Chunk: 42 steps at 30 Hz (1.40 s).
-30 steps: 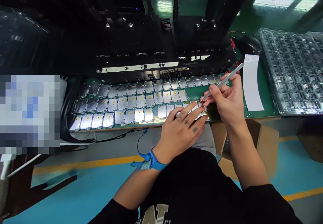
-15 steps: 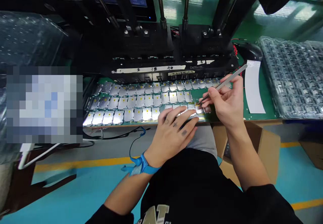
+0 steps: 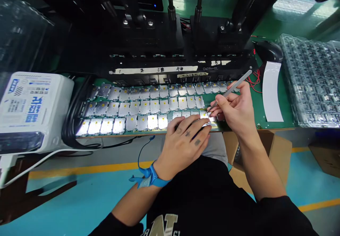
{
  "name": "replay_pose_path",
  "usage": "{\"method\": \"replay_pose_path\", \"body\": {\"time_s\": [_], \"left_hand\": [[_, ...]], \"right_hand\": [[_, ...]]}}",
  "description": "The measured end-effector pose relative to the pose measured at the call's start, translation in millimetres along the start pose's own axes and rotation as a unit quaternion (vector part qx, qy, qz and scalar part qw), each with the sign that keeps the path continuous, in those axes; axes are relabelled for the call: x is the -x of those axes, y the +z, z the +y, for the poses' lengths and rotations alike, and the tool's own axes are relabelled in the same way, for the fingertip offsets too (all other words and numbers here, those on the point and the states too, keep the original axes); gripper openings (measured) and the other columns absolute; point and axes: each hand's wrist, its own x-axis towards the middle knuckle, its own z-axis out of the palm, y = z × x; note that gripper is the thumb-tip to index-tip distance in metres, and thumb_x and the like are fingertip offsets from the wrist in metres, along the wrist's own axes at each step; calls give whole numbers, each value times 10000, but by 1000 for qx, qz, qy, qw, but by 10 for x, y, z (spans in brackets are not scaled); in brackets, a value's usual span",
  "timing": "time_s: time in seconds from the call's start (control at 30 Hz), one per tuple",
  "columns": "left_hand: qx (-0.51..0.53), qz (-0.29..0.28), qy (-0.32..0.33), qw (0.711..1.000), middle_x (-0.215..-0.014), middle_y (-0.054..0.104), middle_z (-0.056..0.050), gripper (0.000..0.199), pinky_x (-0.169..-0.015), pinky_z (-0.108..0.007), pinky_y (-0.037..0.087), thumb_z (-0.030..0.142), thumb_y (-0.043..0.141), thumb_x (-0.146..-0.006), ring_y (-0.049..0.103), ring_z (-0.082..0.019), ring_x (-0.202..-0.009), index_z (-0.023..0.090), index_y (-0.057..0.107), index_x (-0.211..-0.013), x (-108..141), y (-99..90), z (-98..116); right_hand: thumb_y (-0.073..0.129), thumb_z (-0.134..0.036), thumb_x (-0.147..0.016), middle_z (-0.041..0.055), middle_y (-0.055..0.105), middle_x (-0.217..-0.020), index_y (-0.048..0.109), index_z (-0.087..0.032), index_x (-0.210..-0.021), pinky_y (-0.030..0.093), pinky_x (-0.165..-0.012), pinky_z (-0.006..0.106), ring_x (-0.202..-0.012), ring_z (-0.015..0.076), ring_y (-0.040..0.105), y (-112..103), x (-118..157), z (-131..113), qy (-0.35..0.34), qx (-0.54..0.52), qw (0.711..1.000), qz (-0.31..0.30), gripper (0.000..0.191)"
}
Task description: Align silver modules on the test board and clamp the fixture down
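My right hand (image 3: pixel 236 112) pinches a pair of metal tweezers (image 3: pixel 244 76). Their tips come down on or just over a small silver-shielded circuit board (image 3: pixel 203 116) with a yellow dot, in the row nearest me. Spread across the same row, my left hand (image 3: pixel 183 145) has its fingers apart and hides some boards. Its fingertips rest at the boards close to the tweezer tips; I cannot make out anything held in it. Three rows of similar circuit boards (image 3: pixel 154 106) lie on the green table. A blue wrist strap (image 3: pixel 152 177) circles my left wrist.
Behind the rows stands a black fixture (image 3: pixel 156 48) with numbered tape (image 3: pixel 159 69). On the right are a white paper strip (image 3: pixel 272 92), a black mouse (image 3: pixel 271 51) and clear plastic trays (image 3: pixel 309 83). A white device (image 3: pixel 34 112) and black cables (image 3: pixel 77 115) are left; a cardboard box (image 3: pixel 278 158) sits below.
The tweezer tips have moved slightly left and down to a neighbouring board. My left hand stays nearly in place. The view has shifted a little, and the white device on the left now shows clearly.
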Motion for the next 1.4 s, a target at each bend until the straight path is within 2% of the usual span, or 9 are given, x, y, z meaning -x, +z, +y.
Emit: {"method": "replay_pose_path", "body": {"time_s": [0.33,0.63,0.87,1.03,1.13,1.27,1.4], "left_hand": [[0,3,-1,1000,-1180,745,6,181,-962,-384,399,206,668,-910,634,-201,-1115,214,679,-1091,-7,6,-1],[3,-2,0,1000,-1190,741,-3,197,-964,-389,402,203,673,-903,629,-204,-1131,200,678,-1101,3,2,-1],[5,-9,-2,1000,-1203,735,-5,205,-970,-395,403,213,658,-914,625,-212,-1144,203,669,-1119,9,5,-6],[21,-24,-1,999,-1240,713,-37,224,-988,-411,408,214,632,-930,598,-230,-1216,205,651,-1153,-11,-69,0],[28,-44,5,999,-1296,678,-71,260,-1016,-413,423,238,605,-950,560,-243,-1277,189,629,-1204,-59,-94,59],[23,-84,48,995,-1402,606,-105,366,-1077,-425,432,313,567,-977,495,-265,-1358,152,575,-1306,-151,7,162],[-3,-105,61,993,-1420,595,-98,416,-1097,-424,441,359,570,-979,517,-279,-1339,126,563,-1324,-204,132,200]], "right_hand": [[703,-516,-860,-68,660,-729,331,-315,-1052,540,-416,212,-546,130,681,-4,-5,7,-13,17,1000,-6,463],[713,-511,-849,-66,645,-739,317,-317,-1061,590,-483,257,-605,151,703,6,1,-3,-7,5,1000,-14,489],[697,-531,-866,-54,661,-775,321,-325,-1062,476,-382,216,-516,125,652,-9,-4,32,-20,-12,1000,2,472],[594,-606,-909,-34,634,-802,300,-352,-1105,564,-505,286,-665,169,704,-68,37,21,-89,-23,993,74,436],[548,-654,-911,-9,629,-842,286,-374,-1149,593,-572,340,-783,208,722,-167,64,-24,-106,3,988,113,452],[598,-687,-864,7,634,-879,299,-379,-1158,613,-631,391,-865,239,721,-295,-1,-32,-98,21,990,100,520],[685,-652,-821,-22,629,-853,311,-363,-1138,631,-662,364,-836,211,729,-334,-121,58,-96,4,993,67,568]]}}
